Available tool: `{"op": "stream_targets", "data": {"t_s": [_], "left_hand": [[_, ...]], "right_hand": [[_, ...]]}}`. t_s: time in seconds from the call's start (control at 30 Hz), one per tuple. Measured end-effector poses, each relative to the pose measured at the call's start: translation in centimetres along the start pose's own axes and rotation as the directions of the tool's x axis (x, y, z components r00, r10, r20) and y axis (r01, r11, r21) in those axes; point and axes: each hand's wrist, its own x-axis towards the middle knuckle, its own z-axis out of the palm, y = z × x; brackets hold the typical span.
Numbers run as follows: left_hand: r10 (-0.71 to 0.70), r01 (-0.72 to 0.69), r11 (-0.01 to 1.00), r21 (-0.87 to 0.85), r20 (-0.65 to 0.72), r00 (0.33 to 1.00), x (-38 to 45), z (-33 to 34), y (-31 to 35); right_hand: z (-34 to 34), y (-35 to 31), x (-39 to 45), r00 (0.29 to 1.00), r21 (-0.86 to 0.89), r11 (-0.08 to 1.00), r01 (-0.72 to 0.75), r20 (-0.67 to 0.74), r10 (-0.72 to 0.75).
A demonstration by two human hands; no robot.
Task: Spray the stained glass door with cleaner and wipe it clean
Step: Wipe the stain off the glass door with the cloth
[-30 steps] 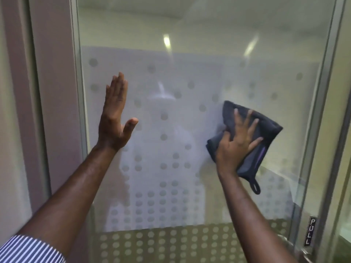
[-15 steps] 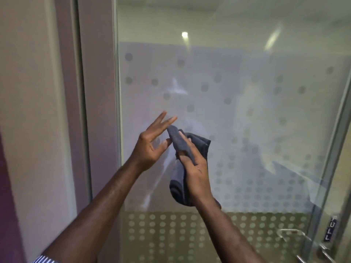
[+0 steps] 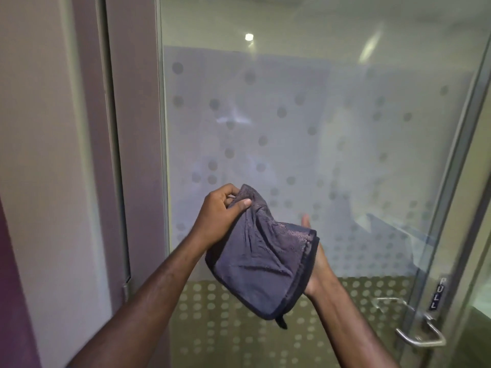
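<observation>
Cloth-wise, this looks like an easy thing to handle. From the head camera, the only view going, the person is holding a dark grey microfibre cloth (image 3: 261, 257) in front of the glass door (image 3: 305, 134), off the pane and about level with the lower part of the frosted dotted band. The left hand (image 3: 221, 216) is pinching the cloth's top corner, thumb on the near face and fingers curled round behind. The right hand (image 3: 317, 257) is sitting under and behind the cloth, mostly hidden; one fingertip is poking up straight past the top edge, so it looks flat and supporting, though I can't tell exactly how the fingers are lying.

My read: the cloth is light, soft and floppy, folded double with a stitched border and a little loop hanging at the bottom. It's sagging wherever it isn't held, so gripping a corner or the hem and then backing it with a flat palm seems the way to go. The glass is hard and slick, so pressing evenly matters. Nearby, the metal handle (image 3: 417, 333) and the PULL label (image 3: 438, 293) are sitting at the right edge.
</observation>
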Motion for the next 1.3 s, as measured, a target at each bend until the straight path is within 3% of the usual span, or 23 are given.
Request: {"op": "stream_targets", "data": {"t_s": [0.1,0.17,0.27,0.37,0.5,0.57,0.63,0.7,0.73,0.8,0.9,0.97,1.07,1.2,1.3], "left_hand": [[-0.036,0.041,0.998,0.052,-0.092,0.995,-0.7,0.2,-1.0],[-0.06,0.071,0.995,0.07,-0.145,0.988,-1.0,0.3,-1.2],[-0.097,0.107,0.993,0.042,-0.191,0.977,-1.2,0.6,-1.5],[-0.142,0.134,0.99,-0.054,-0.179,0.974,-1.3,0.1,-1.5],[-0.178,0.166,0.978,-0.125,-0.1,0.979,-1.7,-0.9,-1.6],[-0.182,0.165,0.971,-0.173,-0.087,0.979,-2.2,-0.6,-1.8],[-0.24,0.196,0.906,-0.376,-0.072,0.968,-2.9,-0.1,-2.4],[-0.361,0.353,0.699,-0.621,0.12,0.925,-4.1,0.4,-3.5],[-0.398,0.459,0.598,-0.657,0.253,0.882,-5.1,0.9,-4.0],[-0.426,0.594,0.504,-0.626,0.418,0.802,-7.0,2.4,-4.9],[-0.41,0.596,0.5,-0.628,0.434,0.802,-8.4,4.0,-5.7],[-0.386,0.581,0.501,-0.642,0.435,0.813,-8.3,4.1,-5.4],[-0.392,0.604,0.503,-0.618,0.459,0.797,-7.6,4.0,-4.9],[-0.446,0.628,0.503,-0.594,0.443,0.777,-7.2,4.4,-4.9],[-0.522,0.648,0.462,-0.605,0.405,0.751,-6.7,4.0,-5.1]], "right_hand": [[-2.0,-0.5,0.2,0.994,0.103,0.989,0.102,0.015,-0.104],[-3.1,-0.8,-0.5,0.978,-0.131,0.969,0.21,0.022,-0.209],[-3.0,-0.8,-1.0,0.937,-0.465,0.815,0.345,0.114,-0.331],[-2.6,-1.1,-0.5,0.91,-0.545,0.751,0.373,0.059,-0.409],[-3.7,-3.4,-0.1,0.885,-0.56,0.747,0.358,-0.05,-0.462],[-3.8,-4.7,0.2,0.895,-0.544,0.765,0.345,-0.055,-0.442],[-3.1,-5.5,0.5,0.913,-0.517,0.784,0.345,-0.012,-0.409],[-2.5,-5.7,0.8,0.926,-0.478,0.805,0.352,0.053,-0.374],[-2.2,-5.7,1.0,0.929,-0.46,0.814,0.354,0.076,-0.361],[-1.9,-5.8,1.1,0.937,-0.451,0.824,0.342,0.097,-0.336],[-2.5,-6.3,0.8,0.952,-0.41,0.862,0.299,0.063,-0.301],[-4.0,-6.2,0.7,0.969,-0.234,0.943,0.238,-0.009,-0.246],[-6.1,-2.7,0.0,0.999,0.101,0.994,-0.044,-0.025,0.047],[-8.0,4.1,-1.1,0.962,0.047,0.961,-0.273,-0.01,0.274],[-8.7,4.3,-1.5,0.978,0.008,0.978,-0.206,0.004,0.206]]}}
